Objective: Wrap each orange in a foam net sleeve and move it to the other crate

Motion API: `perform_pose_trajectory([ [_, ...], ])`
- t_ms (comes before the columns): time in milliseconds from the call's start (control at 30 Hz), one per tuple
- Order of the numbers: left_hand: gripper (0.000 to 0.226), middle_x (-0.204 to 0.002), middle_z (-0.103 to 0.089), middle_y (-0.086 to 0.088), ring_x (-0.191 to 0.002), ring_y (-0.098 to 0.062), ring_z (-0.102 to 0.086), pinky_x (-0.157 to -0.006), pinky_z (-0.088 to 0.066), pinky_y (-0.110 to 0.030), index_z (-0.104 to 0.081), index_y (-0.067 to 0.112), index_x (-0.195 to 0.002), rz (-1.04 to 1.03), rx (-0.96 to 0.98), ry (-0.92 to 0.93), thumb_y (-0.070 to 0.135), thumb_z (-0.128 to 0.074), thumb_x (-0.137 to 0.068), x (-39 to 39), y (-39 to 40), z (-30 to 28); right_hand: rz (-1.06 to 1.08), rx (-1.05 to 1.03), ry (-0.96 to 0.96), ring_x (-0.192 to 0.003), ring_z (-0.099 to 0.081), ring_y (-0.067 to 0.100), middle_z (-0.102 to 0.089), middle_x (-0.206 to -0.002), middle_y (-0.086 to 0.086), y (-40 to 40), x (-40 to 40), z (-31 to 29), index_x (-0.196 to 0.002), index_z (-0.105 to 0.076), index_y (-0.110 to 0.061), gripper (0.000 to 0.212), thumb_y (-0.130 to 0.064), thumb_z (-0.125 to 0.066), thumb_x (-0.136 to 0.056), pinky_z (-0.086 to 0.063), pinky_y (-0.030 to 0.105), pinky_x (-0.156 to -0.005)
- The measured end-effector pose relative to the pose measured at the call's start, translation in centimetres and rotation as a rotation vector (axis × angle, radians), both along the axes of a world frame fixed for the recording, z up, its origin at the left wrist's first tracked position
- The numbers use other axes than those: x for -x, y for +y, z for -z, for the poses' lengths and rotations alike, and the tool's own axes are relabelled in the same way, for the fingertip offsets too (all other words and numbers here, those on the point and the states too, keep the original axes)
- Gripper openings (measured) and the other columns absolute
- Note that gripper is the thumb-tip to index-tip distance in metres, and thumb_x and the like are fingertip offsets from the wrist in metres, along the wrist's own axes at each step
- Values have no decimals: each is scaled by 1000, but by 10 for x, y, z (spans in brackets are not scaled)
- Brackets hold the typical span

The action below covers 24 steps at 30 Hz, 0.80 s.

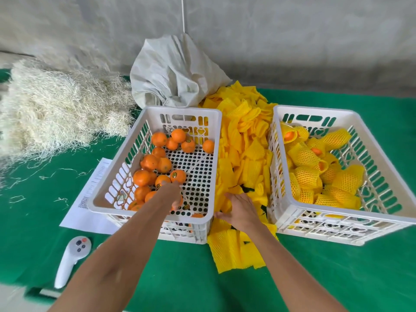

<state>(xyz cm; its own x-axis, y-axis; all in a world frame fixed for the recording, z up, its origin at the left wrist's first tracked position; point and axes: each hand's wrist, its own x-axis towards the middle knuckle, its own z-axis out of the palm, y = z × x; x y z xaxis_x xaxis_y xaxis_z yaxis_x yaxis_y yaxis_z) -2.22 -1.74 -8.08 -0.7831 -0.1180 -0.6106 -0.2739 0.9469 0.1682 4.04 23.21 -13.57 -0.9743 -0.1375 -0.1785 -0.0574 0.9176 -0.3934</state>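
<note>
Orange pickup underway: left hand (174, 194) reaches into the left crate (155, 113), fingers seemingly curled over an orange (179, 202), grip unclear, while right hand (239, 209) lies flat, fingers together, on the yellow sleeves (245, 158); next, pinch one sleeve, wrap, drop into right crate (315, 111).

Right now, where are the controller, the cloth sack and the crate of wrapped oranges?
controller (72, 258): head view, middle of its white handle.
cloth sack (174, 73): head view, centre of the crumpled fabric.
crate of wrapped oranges (337, 218): head view, near wall.
</note>
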Motion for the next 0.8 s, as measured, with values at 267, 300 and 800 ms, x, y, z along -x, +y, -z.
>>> perform_pose_trajectory([
  [267,91,-104,-70,-15,-82,-24,-79,-82,-65,-42,-17,18,-161,-24,-3,-105,18,-77,-93,4,5,0,6,168,-66,-140,-44,27,-49,-153,6,-13,-5,-2,-155,-36,-17,83,-54,-70,-90,-39,43,-114],
  [300,83,-102,-70,-12,-80,-22,-79,-80,-66,-41,-23,17,-158,-10,21,-79,23,-76,-94,5,5,0,-5,197,-78,-140,-46,27,-49,-153,7,-14,-6,-2,-155,-36,-16,84,-53,-72,-89,-41,44,-113],
  [800,48,-49,-50,15,-43,-2,-45,-41,-34,-15,-47,24,-61,-335,-771,985,56,-74,-85,-2,47,-48,32,310,-82,-115,-62,18,-59,-131,-3,-27,-14,-18,-134,-52,-20,49,-35,-72,-92,-51,38,-96],
])
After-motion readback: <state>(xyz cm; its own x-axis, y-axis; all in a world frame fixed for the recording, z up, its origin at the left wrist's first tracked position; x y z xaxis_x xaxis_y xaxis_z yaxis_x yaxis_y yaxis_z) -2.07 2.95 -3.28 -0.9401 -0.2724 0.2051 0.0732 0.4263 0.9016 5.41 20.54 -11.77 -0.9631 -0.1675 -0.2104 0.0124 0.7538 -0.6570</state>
